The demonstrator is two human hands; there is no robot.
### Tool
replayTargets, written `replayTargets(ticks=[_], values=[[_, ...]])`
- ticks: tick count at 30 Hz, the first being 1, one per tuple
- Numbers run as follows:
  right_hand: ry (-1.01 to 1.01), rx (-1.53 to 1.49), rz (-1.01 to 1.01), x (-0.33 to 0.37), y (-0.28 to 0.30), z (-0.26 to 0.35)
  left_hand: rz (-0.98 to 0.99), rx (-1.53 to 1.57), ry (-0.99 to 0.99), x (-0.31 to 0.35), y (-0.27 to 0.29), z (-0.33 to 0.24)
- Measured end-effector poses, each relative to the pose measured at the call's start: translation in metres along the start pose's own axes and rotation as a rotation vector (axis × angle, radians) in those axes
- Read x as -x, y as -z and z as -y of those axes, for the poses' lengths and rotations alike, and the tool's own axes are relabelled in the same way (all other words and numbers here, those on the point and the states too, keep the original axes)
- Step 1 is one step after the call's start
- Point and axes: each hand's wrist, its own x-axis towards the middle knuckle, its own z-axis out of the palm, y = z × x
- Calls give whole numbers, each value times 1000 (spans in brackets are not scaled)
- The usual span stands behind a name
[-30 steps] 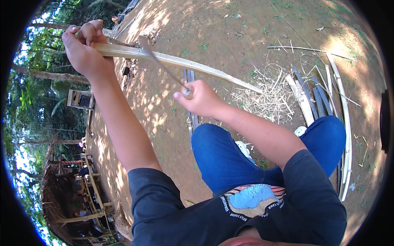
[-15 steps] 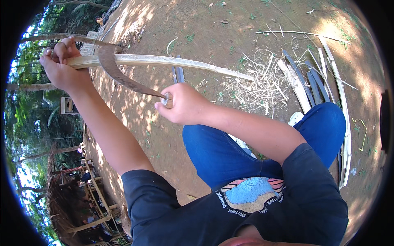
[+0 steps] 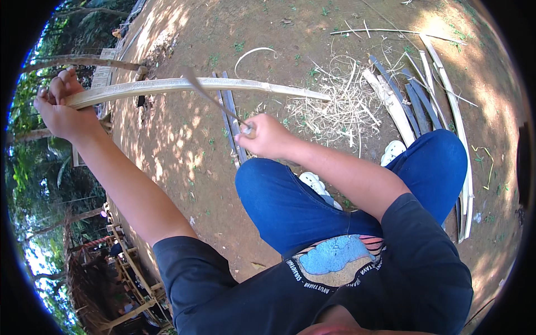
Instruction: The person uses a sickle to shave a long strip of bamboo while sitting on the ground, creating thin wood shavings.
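Note:
My left hand [image 3: 64,111] is closed around the near-left end of a long pale bamboo strip [image 3: 240,84], which stretches away to the right with its far end over the shavings. In my right hand [image 3: 271,138] I grip the short handle of a sickle [image 3: 216,103] with a curved blade. Its blade crosses the strip partway along, at or against it, and its tip is smeared by motion. Beneath the strip, dark narrow slats [image 3: 228,120] lie on the ground between the blade and my knee.
Curled shavings [image 3: 349,111] are heaped on the dirt ground ahead. To the right lie a split bamboo piece [image 3: 391,100], dark slats [image 3: 420,106] and long pale strips [image 3: 455,103]. My bent legs [image 3: 285,204] are below my right arm. A thatched shelter [image 3: 89,273] stands at the left.
The sickle and my right hand have moved right along the strip, and the blade has turned edge-on. My left hand and the strip have shifted a little left in view.

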Motion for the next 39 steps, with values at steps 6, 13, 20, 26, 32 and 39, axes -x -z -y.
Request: replayTargets(ticks=[6, 13, 20, 26, 32, 39], values=[[-80, 78, -271, -13, 8, -73, 55, -45, -16, -12, -22, -3], [-328, 145, -119, -1, 42, -92, -35, -63, 16, -18, 4, 10], [-189, 149, -89, -3, 18, -70, -11, -110, 49, -8, -4, 5], [-377, 331, -126, 5, 51, -126, -63, -154, 39, 8, 0, -4], [-72, 129, -46, 6, 11, -38, -24, -77, 62, 1, 14, -1], [-314, 394, -157, 5, 60, -133, 66, 56, 10, -4, 0, -14]])
